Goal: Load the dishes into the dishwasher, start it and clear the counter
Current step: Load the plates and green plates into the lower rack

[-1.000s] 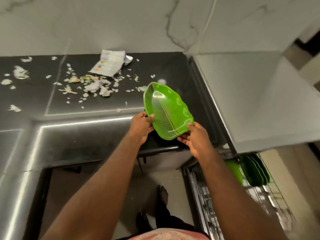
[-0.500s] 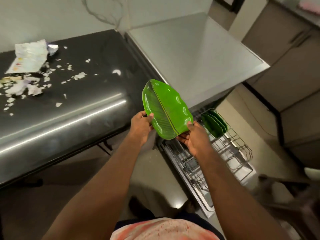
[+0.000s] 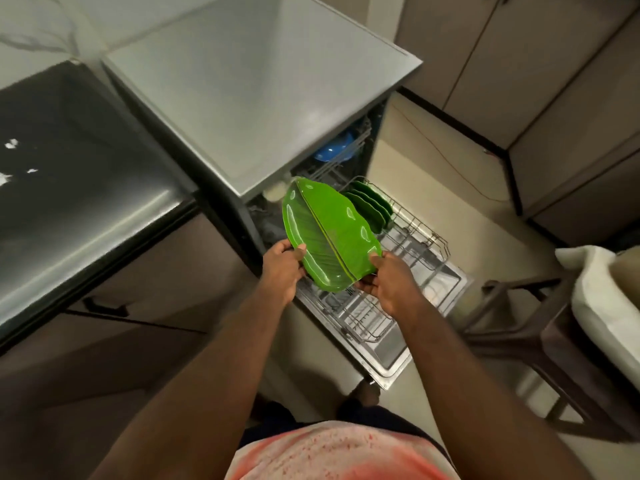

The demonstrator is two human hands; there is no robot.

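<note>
Kitchen: a dark desk on the left carries a few white scraps. Beside it stands a grey dishwasher with its door dropped open and the lower rack drawn out over it.
Change: a second ago the view faced the desk and the plate hung at its front edge. The person has since turned right, and the plate is now above the rack.
Plate: green and leaf-shaped, tilted with its face up toward the camera. It is held in the air over the rack's near left part and touches no wire that I can see.
Left grip: pinches the plate's left rim, thumb on the face and fingers behind.
Right grip: curled round the lower right rim, thumb on top.
Racked plates: several green ones stand on edge at the rack's far end, just beyond the held plate.
Bowl: blue, in the upper rack inside the machine.
Meaning: the carry looks done, and slotting comes next. The plate likely has to turn on edge and go down beside the racked plates.
Left to do: the scraps on the desk, shutting the door, and the start.
Risk: the plate is long and may catch the tines if it goes in flat.
</note>
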